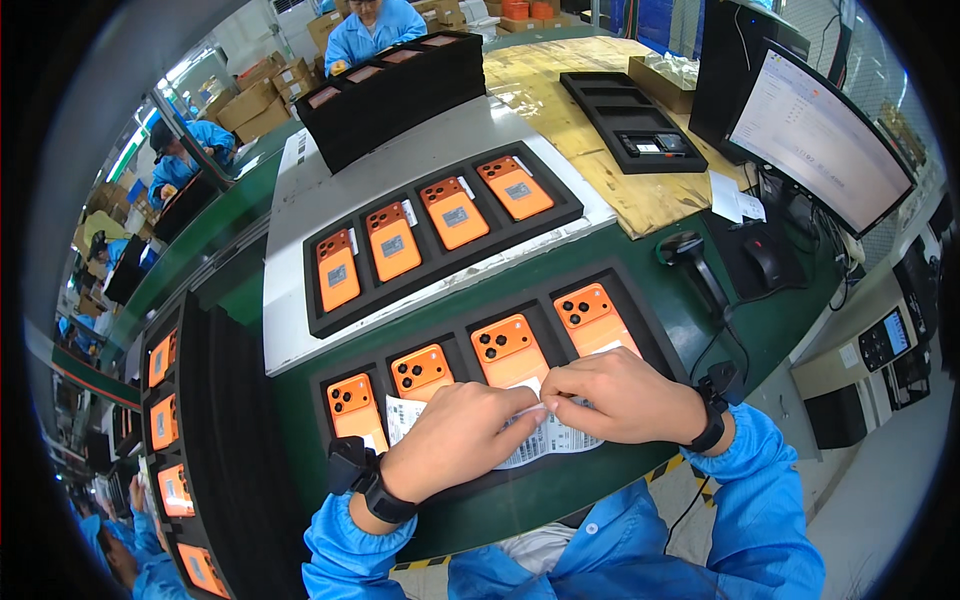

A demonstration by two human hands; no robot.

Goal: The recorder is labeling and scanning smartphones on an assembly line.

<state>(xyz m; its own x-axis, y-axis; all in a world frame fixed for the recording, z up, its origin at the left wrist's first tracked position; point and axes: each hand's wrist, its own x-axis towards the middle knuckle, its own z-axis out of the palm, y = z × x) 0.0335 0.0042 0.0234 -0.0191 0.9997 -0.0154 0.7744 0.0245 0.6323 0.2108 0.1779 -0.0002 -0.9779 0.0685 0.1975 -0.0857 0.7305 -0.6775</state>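
My left hand [458, 438] and my right hand [628, 397] meet over the near black foam tray [640, 300]. Fingertips of both are pinched together on a white sheet of printed labels [530, 452], which hangs curved over the tray's near edge. Beneath and beyond my hands, several orange smartphones lie camera side up in the tray's slots, among them an orange smartphone [505, 345] just past my fingers. The sheet and my hands cover the lower parts of some phones. I wear a dark band on each wrist.
A second foam tray [440, 262] of orange phones lies behind, before a tall stack of black trays [400, 100]. More trays [225, 430] stand at left. To the right are a barcode scanner [695, 270], a mouse [765, 258], a monitor [820, 135] and a label printer [870, 350].
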